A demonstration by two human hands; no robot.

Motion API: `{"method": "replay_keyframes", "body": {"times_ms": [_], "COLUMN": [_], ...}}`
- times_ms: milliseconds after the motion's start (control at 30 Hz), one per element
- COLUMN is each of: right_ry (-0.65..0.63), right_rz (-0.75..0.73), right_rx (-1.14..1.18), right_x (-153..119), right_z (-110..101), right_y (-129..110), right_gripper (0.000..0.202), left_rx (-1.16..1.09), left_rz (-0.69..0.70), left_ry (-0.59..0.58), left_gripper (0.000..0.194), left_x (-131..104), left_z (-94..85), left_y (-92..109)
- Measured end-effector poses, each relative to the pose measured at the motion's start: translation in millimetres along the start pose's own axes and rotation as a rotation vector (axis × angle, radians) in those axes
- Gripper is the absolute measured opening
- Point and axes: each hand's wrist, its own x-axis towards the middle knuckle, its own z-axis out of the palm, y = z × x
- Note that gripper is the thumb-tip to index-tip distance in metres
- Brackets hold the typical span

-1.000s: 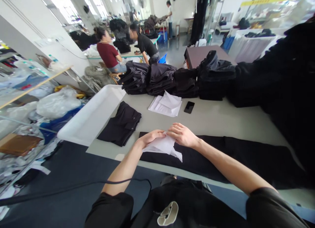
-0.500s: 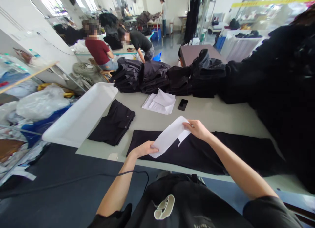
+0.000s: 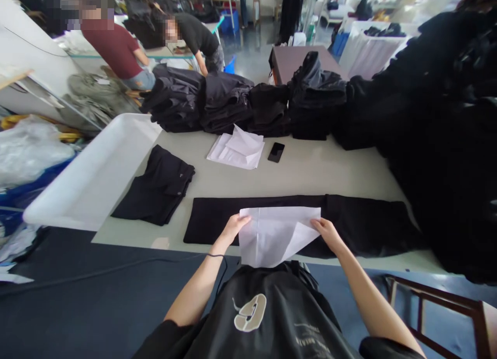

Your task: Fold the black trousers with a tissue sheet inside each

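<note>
"Where's the thin white paper sheet (image 3: 272, 237)?"
"Above the flat black cloth garment (image 3: 361, 222), left fingers (image 3: 241, 221) and right fingers (image 3: 321, 225) pinching its upper corners."
"Handling?"
"Probably light, floppy, easily creased; corners suit a gentle grip."

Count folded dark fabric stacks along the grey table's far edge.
4, left to right: first stack nearest white plastic tub, second stack, third stack, fourth stack beside black fabric heap. Heap may hide more.
</note>
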Motion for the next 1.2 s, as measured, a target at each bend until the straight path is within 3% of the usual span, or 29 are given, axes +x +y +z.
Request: {"method": "replay_keyframes", "body": {"times_ms": [67,167,467,633,800,867,933,1000,1067,1133,1200], "right_ry": [0.034,0.087,0.280,0.285,0.280,0.300,0.362,0.428,0.403,0.236,0.016], "right_rz": [0.034,0.053,0.085,0.161,0.261,0.298,0.313,0.212,-0.023,-0.291,-0.457], "right_rx": [-0.027,-0.133,-0.435,-0.580,-0.673,-0.693,-0.712,-0.761,-0.827,-0.897,-0.977], "right_x": [9,27,89,92,91,95,97,96,90,81,71], "right_z": [-1,1,4,11,14,13,14,20,37,62,92], "right_y": [22,36,34,39,39,33,22,7,-8,-20,-26], "right_gripper": [0.057,0.053,0.033,0.030,0.029,0.030,0.041,0.049,0.044,0.036,0.031], "left_rx": [0.177,0.459,0.999,1.122,1.106,1.101,1.106,1.119,1.142,1.161,1.163], "left_rz": [0.019,0.054,0.092,0.095,0.055,0.070,0.169,0.341,0.491,0.537,0.520], "left_ry": [0.059,0.112,0.315,0.316,0.299,0.357,0.425,0.389,0.239,0.078,-0.042], "left_gripper": [0.041,0.031,0.031,0.029,0.027,0.032,0.045,0.051,0.051,0.051,0.054], "left_x": [17,42,97,107,114,112,106,97,89,84,82], "left_z": [11.8,25.9,63.8,68.0,65.7,67.0,71.7,80.9,94.3,109.7,123.8], "left_y": [-13,-25,-34,-39,-38,-38,-39,-42,-48,-54,-61]}}
